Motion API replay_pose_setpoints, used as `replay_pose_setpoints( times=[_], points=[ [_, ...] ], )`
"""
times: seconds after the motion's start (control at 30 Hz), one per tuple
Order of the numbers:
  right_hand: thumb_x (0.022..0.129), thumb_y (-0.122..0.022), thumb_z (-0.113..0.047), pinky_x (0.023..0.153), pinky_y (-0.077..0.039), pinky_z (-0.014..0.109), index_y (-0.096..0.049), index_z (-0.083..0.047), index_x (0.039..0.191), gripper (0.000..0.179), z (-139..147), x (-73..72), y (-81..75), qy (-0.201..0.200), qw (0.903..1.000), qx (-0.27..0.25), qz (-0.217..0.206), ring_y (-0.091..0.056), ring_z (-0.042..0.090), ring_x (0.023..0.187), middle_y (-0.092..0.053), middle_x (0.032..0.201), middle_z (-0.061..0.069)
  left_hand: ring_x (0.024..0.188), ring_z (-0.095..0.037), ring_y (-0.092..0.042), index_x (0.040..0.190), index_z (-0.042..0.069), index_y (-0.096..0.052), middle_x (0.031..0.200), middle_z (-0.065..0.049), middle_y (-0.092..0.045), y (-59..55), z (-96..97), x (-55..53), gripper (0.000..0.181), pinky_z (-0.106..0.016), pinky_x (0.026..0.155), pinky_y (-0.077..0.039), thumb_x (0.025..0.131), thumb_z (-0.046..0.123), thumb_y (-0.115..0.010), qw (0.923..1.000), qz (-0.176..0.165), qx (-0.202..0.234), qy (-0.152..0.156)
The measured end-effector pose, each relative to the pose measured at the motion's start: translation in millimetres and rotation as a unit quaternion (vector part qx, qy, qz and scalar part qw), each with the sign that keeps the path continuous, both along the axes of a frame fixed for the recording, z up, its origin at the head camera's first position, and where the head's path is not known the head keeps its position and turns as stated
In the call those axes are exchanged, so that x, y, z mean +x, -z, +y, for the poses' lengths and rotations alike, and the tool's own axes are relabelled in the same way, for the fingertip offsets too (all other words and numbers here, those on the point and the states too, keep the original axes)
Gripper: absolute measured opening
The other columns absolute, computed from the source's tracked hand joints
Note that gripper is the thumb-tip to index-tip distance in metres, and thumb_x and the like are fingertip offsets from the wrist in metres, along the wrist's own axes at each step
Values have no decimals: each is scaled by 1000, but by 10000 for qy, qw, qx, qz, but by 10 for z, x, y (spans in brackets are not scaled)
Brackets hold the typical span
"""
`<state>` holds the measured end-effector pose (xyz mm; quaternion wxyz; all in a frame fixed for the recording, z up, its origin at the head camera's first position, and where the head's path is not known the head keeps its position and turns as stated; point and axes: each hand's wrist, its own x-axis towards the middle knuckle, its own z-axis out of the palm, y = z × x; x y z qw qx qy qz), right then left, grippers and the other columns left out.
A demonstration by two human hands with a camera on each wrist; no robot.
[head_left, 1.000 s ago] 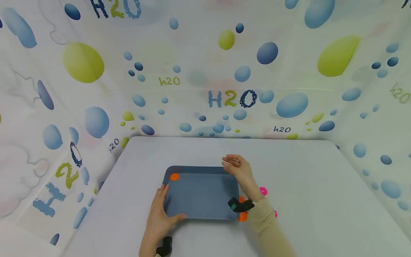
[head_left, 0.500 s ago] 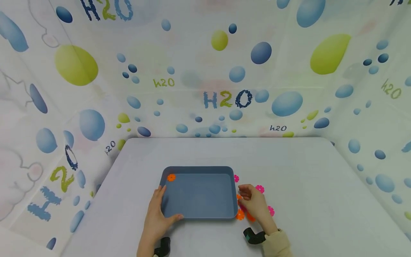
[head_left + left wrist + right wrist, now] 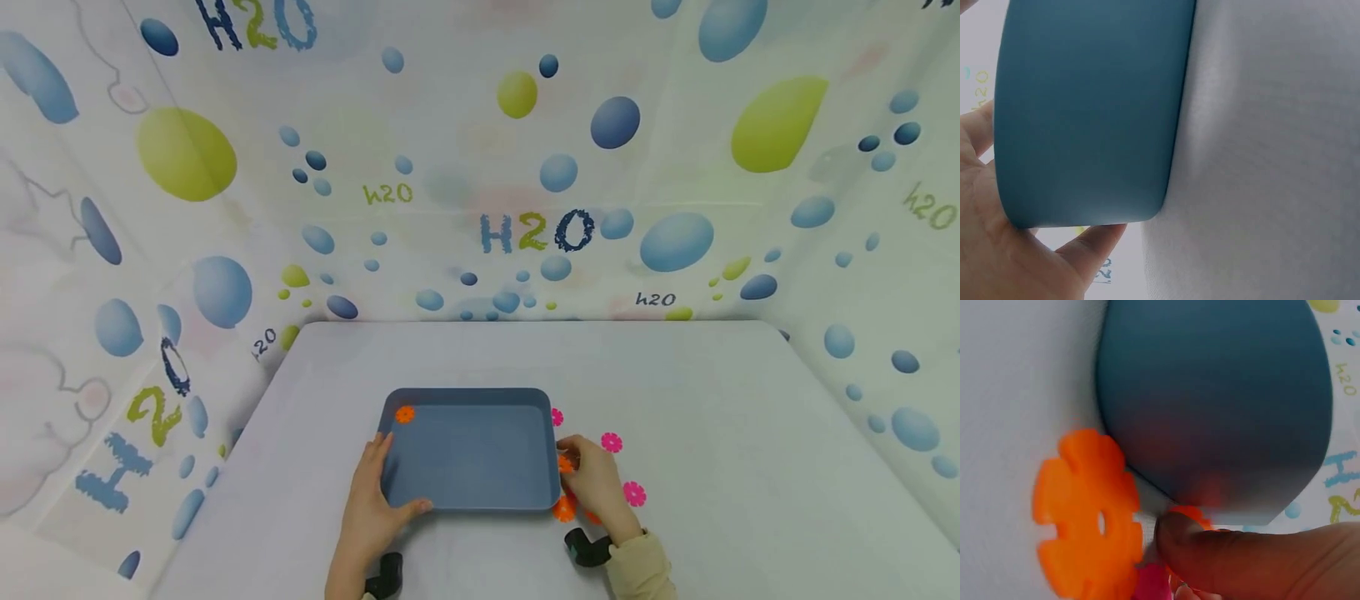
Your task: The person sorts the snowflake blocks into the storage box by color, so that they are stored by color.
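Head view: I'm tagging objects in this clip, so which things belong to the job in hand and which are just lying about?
Probably the job:
blue-grey tray, touched by the left hand
orange flower inside it
orange flowers near the right hand

Apparently just lying about:
two outer pink flowers, untouched, perhaps for later use

White walls printed with blue and lime drops and H2O lettering; a white table with rounded corners.
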<state>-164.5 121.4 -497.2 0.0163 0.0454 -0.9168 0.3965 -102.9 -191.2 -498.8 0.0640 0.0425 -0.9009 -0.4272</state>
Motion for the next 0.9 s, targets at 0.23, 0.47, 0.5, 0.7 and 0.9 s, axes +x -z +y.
replay_pose_setpoints(
  times=[0.23, 0.47, 0.5, 0.7, 0.9],
  points=[
    [83, -70, -4, 56, -48, 23, -71, 2, 94, 12, 53, 18, -64, 341, 9955, -451, -761, -56, 12, 60, -67, 75, 6, 148, -45, -11, 152, 8, -28, 162, -19, -17, -4, -32, 27, 113, -65, 115, -18, 61, 31, -91, 10000, 70, -13, 44],
    [94, -58, -5, 62, -59, 25, -64, 9, 113, 24, 73, -184, -261, 945, 9738, -1921, -769, -74, 19, 70, -73, 92, 22, 146, -47, -15, 151, 7, -31, 159, -22, -21, -10, -68, 52, 113, -67, 112, -21, 59, 31, -91, 9995, 291, -98, 58],
    [95, -56, -5, 65, -59, 26, -62, 10, 116, 26, 45, -222, -304, 902, 9680, -2227, -723, -75, 21, 73, -72, 96, 25, 147, -47, -15, 151, 7, -31, 160, -22, -22, -12, -76, 56, 113, -67, 112, -21, 59, 31, -91, 9995, 287, -98, 57],
    [99, -51, -4, 78, -59, 30, -53, 12, 125, 31, -345, -397, -539, 140, 9365, -3396, -867, -74, 30, 91, -65, 115, 32, 147, -45, -13, 152, 8, -30, 160, -21, -21, -14, -127, 72, 113, -65, 114, -20, 60, 32, -91, 9996, 254, -73, 126],
    [98, -53, -5, 83, -59, 37, -54, 11, 125, 31, -925, -494, -549, -417, 9252, -3517, -1365, -73, 29, 92, -66, 114, 30, 146, -47, -15, 150, 4, -31, 159, -23, -22, -4, -131, 90, 112, -65, 114, -20, 60, 32, -91, 9991, 371, -44, 192]
  ],
)
